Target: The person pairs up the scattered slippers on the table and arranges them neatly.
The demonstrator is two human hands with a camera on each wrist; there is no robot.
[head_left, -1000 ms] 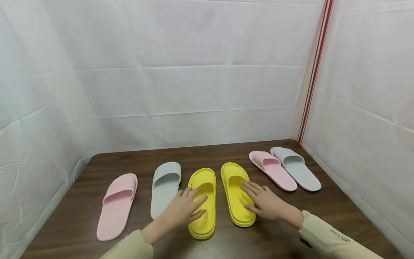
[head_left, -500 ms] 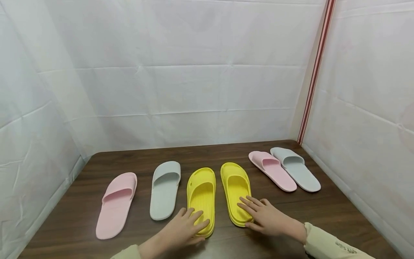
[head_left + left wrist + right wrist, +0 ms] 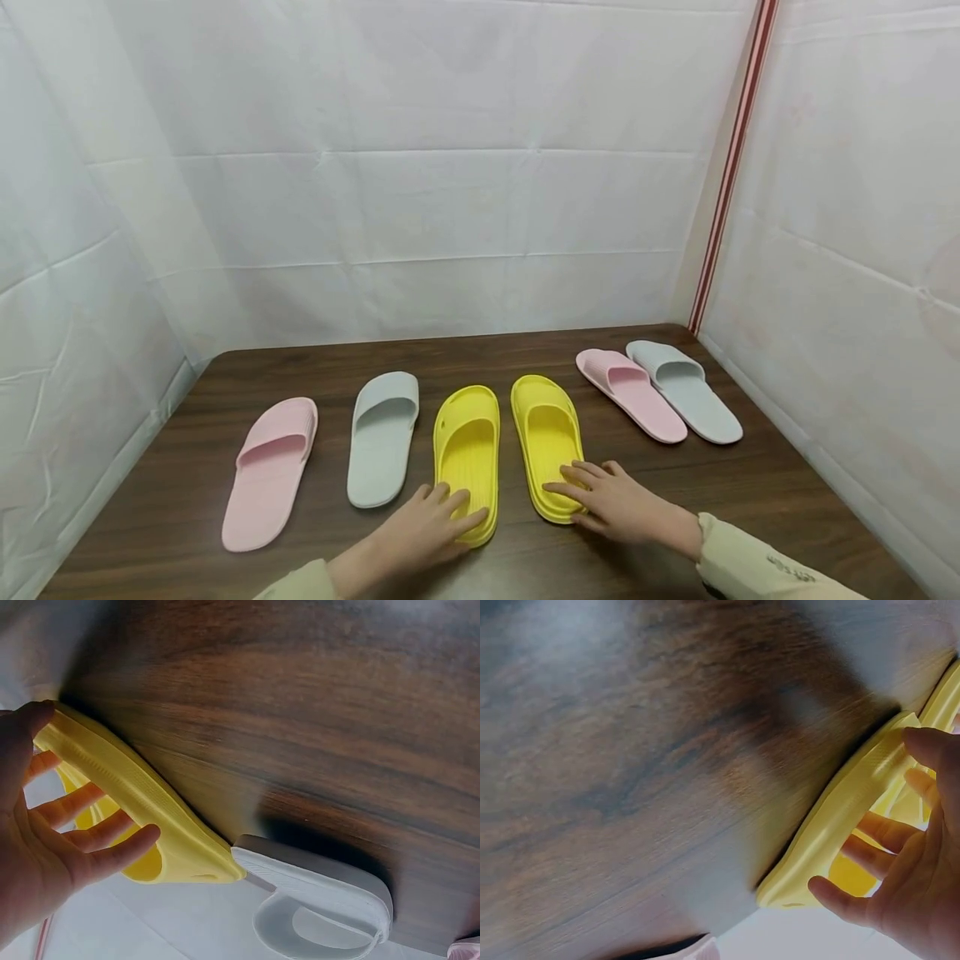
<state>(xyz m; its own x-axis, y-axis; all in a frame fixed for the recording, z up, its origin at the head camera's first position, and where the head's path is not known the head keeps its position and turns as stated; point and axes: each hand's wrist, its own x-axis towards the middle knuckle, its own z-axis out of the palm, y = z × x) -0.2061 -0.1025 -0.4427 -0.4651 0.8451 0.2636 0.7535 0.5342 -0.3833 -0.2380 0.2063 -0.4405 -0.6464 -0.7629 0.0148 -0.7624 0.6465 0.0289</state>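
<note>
The left yellow slide slipper [image 3: 468, 408] lay on the dark wood-grain bench [image 3: 172, 475], its heel end beneath the left hand [image 3: 424, 525], whose grip was spread, thumb at the heel edge and fingers over the footbed. Just right of that slipper lay the right yellow slide slipper [image 3: 540, 400], its heel end beneath the right hand [image 3: 613, 504], grip likewise spread. Dark markings [image 3: 789, 569] on the right sleeve [image 3: 742, 546] were too small to read. Both forearms slanted inward, palms down
</note>
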